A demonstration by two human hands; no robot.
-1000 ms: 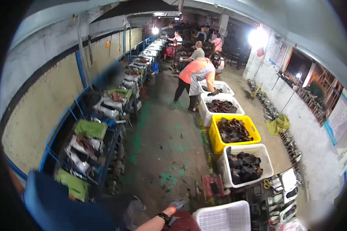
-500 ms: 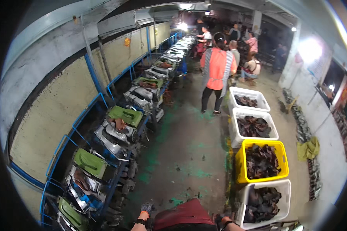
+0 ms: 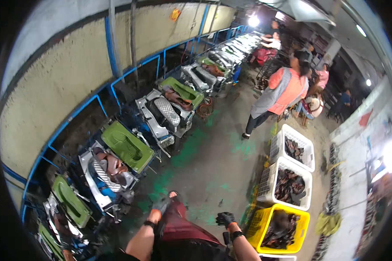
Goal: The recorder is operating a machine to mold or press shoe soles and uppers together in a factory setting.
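Note:
My left hand, in a grey glove, hangs beside the dark red apron at my front; its fingers are smeared by motion. My right hand, in a dark glove with an orange cuff, is held over the floor with curled fingers and nothing visible in them. It is nearest to a yellow basket full of dark brown pieces. On my left runs a row of silver metal moulds with green trays; brown pieces lie on the mould next to one green tray.
White baskets of brown pieces line the right side beyond the yellow one. A co-worker in an orange top and grey vest stands ahead in the aisle. Blue rails run behind the moulds. Other people are farther back.
The view has tilted and shifted, and the moulds look closer. Both my hands have come further into view. The co-worker ahead has turned and stands further right in the picture.

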